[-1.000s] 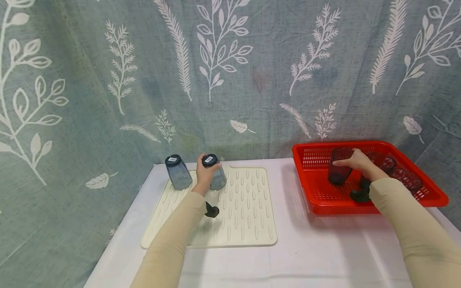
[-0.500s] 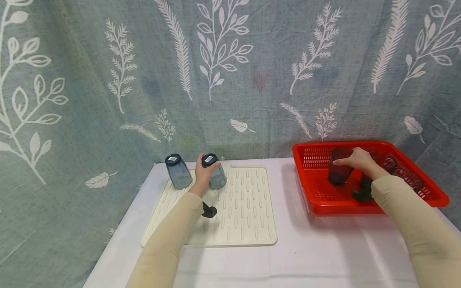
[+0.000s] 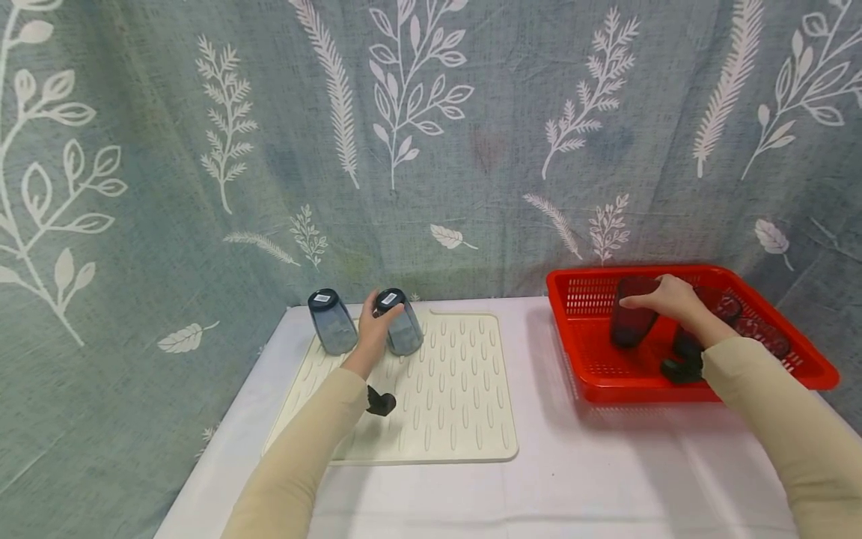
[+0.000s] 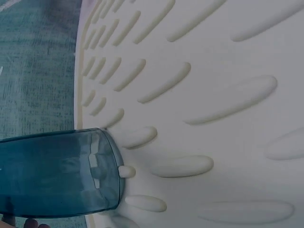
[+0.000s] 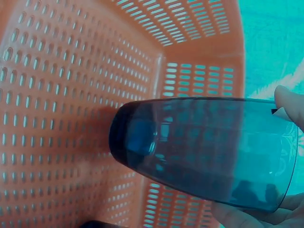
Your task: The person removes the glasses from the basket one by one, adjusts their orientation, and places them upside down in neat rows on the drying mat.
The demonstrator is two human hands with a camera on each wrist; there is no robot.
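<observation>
A bluish tinted drinking glass (image 3: 404,329) stands upside down on the cream ribbed mat (image 3: 458,397). My left hand (image 3: 373,329) is at its upturned base, thumb in front and fingers at the left side, spread loosely. The left wrist view shows the glass (image 4: 57,173) with its rim on the mat and fingertips (image 4: 31,223) beside its base. In the red basket (image 3: 572,352), my right hand (image 3: 673,303) holds a dark tinted glass (image 3: 629,322) near its rim. In the right wrist view, this glass (image 5: 199,152) has thumb and fingers on opposite sides.
Another upside-down glass (image 3: 333,326) stands on the mat's back left corner. More glasses (image 3: 764,333) lie in the basket's right side, partly behind my right arm. A patterned curtain (image 3: 485,150) hangs behind the white table (image 3: 539,479).
My left hand has shifted slightly left and toward me, loosening around the glass, which stays in place. The right hand and its glass have barely moved.
</observation>
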